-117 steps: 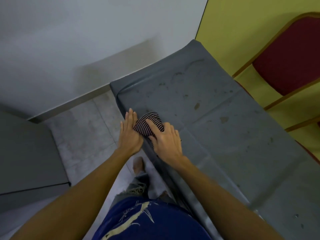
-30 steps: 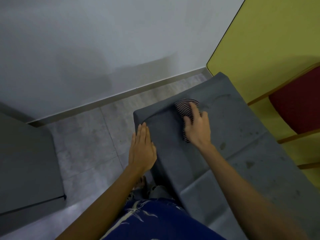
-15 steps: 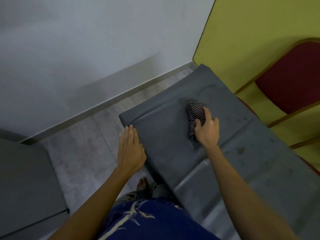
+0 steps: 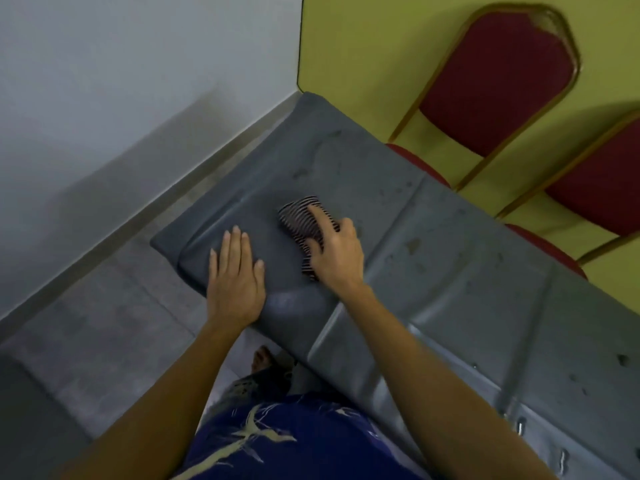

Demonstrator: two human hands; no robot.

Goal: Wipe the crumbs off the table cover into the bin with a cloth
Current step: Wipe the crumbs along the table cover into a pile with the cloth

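Observation:
A grey table cover with dark spots and creases runs from the far left corner to the lower right. My right hand presses a dark striped cloth flat on the cover near its left end. My left hand lies flat with fingers apart on the cover's near edge, just left of the cloth, holding nothing. No bin shows in this view.
Two red padded chairs with gold frames stand against the yellow wall behind the table. A white wall and grey tiled floor lie to the left. A grey surface sits at the lower left. My foot shows under the table edge.
My left hand has moved from beside the table edge onto the cover. My right hand has slid the cloth leftward and nearer, closer to the left hand. The view has shifted.

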